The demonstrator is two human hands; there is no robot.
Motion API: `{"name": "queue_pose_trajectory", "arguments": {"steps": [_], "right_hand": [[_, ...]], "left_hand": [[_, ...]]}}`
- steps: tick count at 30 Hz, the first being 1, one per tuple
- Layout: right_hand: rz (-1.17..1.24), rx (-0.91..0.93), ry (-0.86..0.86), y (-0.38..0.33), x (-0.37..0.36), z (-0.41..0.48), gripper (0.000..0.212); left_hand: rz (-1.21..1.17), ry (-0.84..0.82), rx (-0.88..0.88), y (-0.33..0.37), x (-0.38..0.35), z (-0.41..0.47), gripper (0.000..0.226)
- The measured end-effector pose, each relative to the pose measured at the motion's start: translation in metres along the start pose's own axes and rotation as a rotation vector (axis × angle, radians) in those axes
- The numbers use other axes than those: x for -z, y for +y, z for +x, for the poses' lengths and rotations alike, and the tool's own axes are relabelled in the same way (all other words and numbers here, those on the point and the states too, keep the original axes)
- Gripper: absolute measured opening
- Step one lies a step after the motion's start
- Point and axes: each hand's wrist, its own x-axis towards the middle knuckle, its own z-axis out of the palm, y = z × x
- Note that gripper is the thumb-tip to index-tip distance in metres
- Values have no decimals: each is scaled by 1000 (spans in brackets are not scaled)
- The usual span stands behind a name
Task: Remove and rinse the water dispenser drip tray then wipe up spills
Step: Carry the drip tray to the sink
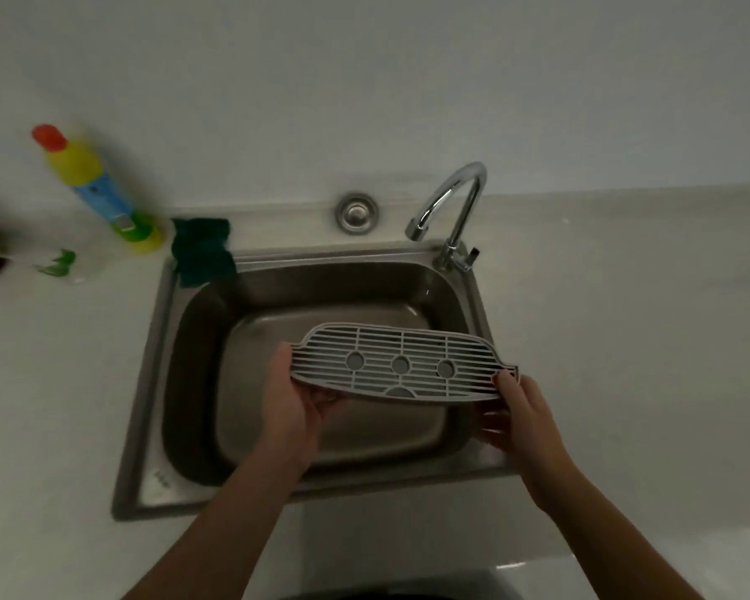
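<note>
- Both forearms came up from the bottom edge, reaching over the counter (40,426) toward the sink (148,383).
- Left hand (293,409) gripped the left end of the tray (401,365): thumb on top of the grille, fingers curled underneath.
- Right hand (522,415) pinched the right end at the notched corner, thumb tip on the upper edge, other fingers spread below; how firm the hold was could not be told.
- Tray was held in the air over the basin, grille side up, touching neither the basin floor nor its walls as far as I could tell.
- Long axis ran left-right, roughly across the basin, with the right end a bit further from the camera and overhanging the sink's right rim.
- Both hands sat on the near side of the tray, one at each end; the tray's middle was unsupported.
- Tap (451,210) stood at the far right corner, spout pointing left and down; no water was visibly running.
- Key relation: spout lay beyond and above the tray's right half, so the right hand was nearer the tap lever. Judgement: the rinse had not started; likely the tray needed to go forward and right under the spout.
- Green sponge (202,251) lay on the far left sink rim; a bottle (100,192) stood on the counter past it.
</note>
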Motion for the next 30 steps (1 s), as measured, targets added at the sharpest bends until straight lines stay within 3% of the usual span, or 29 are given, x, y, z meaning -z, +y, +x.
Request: {"name": "queue_pose_trajectory", "arguments": {"steps": [3,5,6,8,11,14,18,22,28,30], "right_hand": [[-338,94,-25,-37,16,35,45],[-696,427,117,-58,24,52,54],[-790,639,138,-68,23,55,48],[-922,882,-66,-88,2,58,33],[-1190,933,-443,-97,-44,71,40],[-1412,979,-552,-102,-75,93,36],[-1433,871,-669,-105,-95,119,32],[-1529,869,-643,-108,-111,140,35],[-1635,1162,-408,-101,-121,148,34],[-1606,1171,-405,-100,-117,144,35]], "left_hand": [[-58,81,-33,-7,-21,11,59],[-95,138,-51,-10,-31,19,56],[-111,157,-55,-11,-35,24,55],[-133,181,-62,-13,-41,32,53],[-128,202,-79,-14,-44,45,53],[-108,219,-95,-11,-42,56,55],[-78,222,-98,-3,-36,73,57],[-28,208,-81,3,-35,89,60],[-11,183,-32,3,-29,117,53],[-20,175,-15,2,-29,123,56]]}}
